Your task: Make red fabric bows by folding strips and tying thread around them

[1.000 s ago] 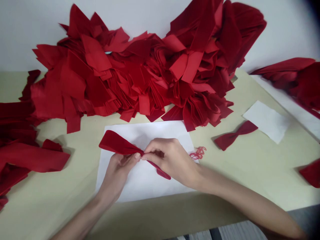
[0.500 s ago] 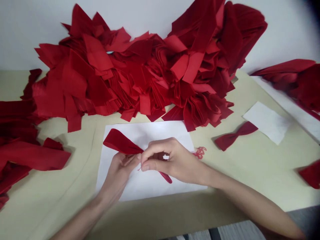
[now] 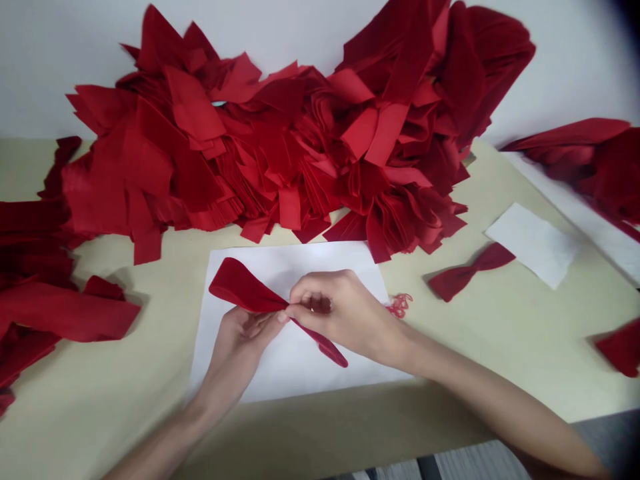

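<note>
A red fabric strip (image 3: pixel 243 288) is gathered at its middle into a bow shape above a white paper sheet (image 3: pixel 280 367). My left hand (image 3: pixel 240 347) pinches the gathered middle from below. My right hand (image 3: pixel 340 313) is closed at the same spot from the right, fingers curled over the pinch. The bow's left wing fans out toward the upper left. Its right wing pokes out under my right hand.
A big heap of red fabric pieces (image 3: pixel 280 133) fills the back of the beige table (image 3: pixel 500 347). More red strips (image 3: pixel 55 307) lie at the left. A finished red bow (image 3: pixel 470 270), a small white sheet (image 3: pixel 535 243) and a red thread tangle (image 3: pixel 400 305) lie at the right.
My right hand dropped lower and spread its fingers round the bow's middle half a second ago, then came back up and closed on the pinch. The left hand stayed put.
</note>
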Action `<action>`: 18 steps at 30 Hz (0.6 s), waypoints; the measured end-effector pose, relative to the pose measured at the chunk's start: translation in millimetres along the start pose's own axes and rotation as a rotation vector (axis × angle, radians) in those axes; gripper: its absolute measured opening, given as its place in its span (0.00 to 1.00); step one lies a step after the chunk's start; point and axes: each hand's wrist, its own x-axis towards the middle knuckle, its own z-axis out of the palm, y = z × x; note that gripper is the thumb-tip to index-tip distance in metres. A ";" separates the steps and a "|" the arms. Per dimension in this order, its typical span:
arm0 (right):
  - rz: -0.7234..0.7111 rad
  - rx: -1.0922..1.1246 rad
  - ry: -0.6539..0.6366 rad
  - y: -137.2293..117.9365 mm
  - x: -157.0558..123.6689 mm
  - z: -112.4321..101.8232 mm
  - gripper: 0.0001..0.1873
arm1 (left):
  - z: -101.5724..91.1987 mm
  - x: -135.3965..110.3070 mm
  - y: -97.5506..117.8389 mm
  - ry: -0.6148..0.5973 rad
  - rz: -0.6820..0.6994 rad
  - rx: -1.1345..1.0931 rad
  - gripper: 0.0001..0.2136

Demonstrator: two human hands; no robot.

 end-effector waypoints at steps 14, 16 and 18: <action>-0.008 -0.012 -0.014 -1.4 0.1 -2.1 0.06 | -0.5 -2.8 4.0 -0.042 0.044 0.011 0.05; -0.019 -0.012 -0.004 -1.2 0.0 -1.9 0.06 | 0.9 -3.9 5.1 -0.051 0.045 -0.036 0.07; -0.026 -0.010 0.002 -1.4 0.1 -1.8 0.06 | 2.9 -4.4 6.6 -0.052 0.048 -0.072 0.08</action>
